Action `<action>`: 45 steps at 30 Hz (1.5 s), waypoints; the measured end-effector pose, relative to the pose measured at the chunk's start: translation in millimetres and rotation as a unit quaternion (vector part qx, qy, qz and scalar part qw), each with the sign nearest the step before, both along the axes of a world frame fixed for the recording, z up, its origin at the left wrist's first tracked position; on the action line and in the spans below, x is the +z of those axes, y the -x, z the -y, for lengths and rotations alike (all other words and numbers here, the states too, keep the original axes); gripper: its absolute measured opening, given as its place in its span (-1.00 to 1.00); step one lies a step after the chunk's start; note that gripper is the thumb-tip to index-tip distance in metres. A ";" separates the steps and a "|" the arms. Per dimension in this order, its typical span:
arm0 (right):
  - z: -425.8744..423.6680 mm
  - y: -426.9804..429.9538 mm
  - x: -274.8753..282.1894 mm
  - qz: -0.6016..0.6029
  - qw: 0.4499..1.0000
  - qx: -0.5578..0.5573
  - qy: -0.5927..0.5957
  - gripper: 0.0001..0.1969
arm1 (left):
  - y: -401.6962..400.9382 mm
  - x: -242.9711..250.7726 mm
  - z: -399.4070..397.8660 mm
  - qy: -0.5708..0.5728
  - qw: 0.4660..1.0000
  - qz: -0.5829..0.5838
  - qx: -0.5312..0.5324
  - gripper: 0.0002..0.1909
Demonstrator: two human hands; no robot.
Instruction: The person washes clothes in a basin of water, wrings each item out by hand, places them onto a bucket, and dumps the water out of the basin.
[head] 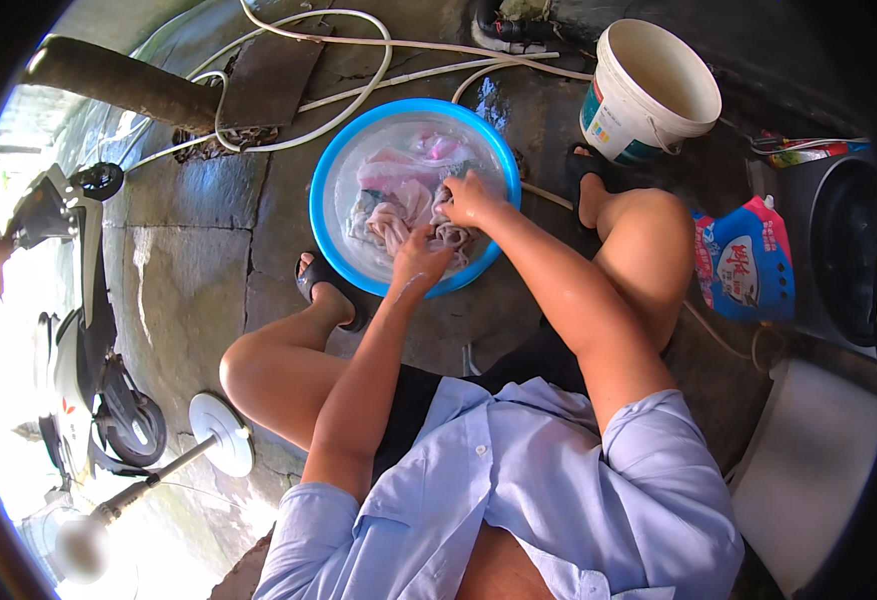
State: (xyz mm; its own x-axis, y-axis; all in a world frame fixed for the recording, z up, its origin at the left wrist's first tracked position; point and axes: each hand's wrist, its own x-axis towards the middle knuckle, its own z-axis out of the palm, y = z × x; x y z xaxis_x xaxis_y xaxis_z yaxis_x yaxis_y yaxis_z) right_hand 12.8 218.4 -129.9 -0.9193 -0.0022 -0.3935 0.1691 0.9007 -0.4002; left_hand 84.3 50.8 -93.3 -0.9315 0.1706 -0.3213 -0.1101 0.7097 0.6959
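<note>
A round plastic basin with a blue rim (321, 187) stands on the floor between my feet, holding cloudy water and wet laundry. My right hand (472, 201) is closed on a bunched greyish-beige cloth (455, 234) at the basin's right side. Lower and to the left, my left hand (419, 262) grips the same bunch near the front rim; its fingertips are partly hidden by the fabric. Pale pink cloth (389, 171) lies in the water farther back, beside a brighter pink piece (438, 146). A twisted beige part (387, 223) sits just left of my hands.
A white bucket (607, 112) stands back right. A pale hose (386, 56) loops over the wet concrete behind the basin. To my right are a blue-and-pink detergent bag (753, 262) and a dark round-mouthed container (847, 247). A scooter (93, 337) and a round-based stand (221, 435) are left.
</note>
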 end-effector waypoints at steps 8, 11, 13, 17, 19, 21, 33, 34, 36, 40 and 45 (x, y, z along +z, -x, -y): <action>26.4 2.2 -7.6 0.036 0.984 0.030 -0.173 -0.53 | -4.3 41.9 -11.1 0.039 0.996 0.055 -0.052 -0.26; 28.1 -4.5 -26.4 -0.008 0.977 0.064 -0.206 -0.49 | 2.2 13.3 -11.3 0.001 0.997 0.067 -0.027 -0.22; 37.9 1.4 -10.3 0.056 0.994 -0.004 -0.098 -0.47 | 8.8 -14.1 2.8 -0.204 0.949 0.223 0.090 -0.14; 19.3 -10.7 -4.2 0.003 0.965 -0.151 0.214 -0.39 | 21.0 -16.1 -3.5 -0.406 0.766 0.393 0.307 -0.01; 49.7 -26.8 37.3 -0.084 0.954 -0.127 0.258 -0.40 | 23.7 -10.2 12.4 -0.540 0.666 0.424 0.290 -0.06; 89.1 -50.5 107.9 -0.143 0.966 -0.064 0.208 -0.57 | 32.0 -33.4 37.5 -0.699 0.558 0.395 0.210 -0.21; 77.3 -62.6 111.3 -0.407 0.882 0.046 0.233 -0.74 | 35.4 -41.5 18.4 -0.711 0.613 0.279 0.201 -0.54; 72.3 -60.6 104.4 -0.406 0.882 0.049 0.234 -0.78 | 35.0 -38.8 19.1 -0.689 0.624 0.296 0.219 -0.55; 49.0 -43.4 78.9 -0.366 0.915 0.038 0.164 -0.77 | 31.1 -29.9 25.4 -0.613 0.686 0.291 0.262 -0.58; 20.1 -38.0 36.9 -0.298 0.941 0.037 0.154 -0.78 | 22.9 5.2 31.8 -0.298 0.885 0.138 0.329 -0.48; 15.2 -38.6 24.0 -0.071 0.992 0.061 0.084 -0.62 | 20.8 -21.8 57.2 0.080 0.994 -0.014 0.073 -0.32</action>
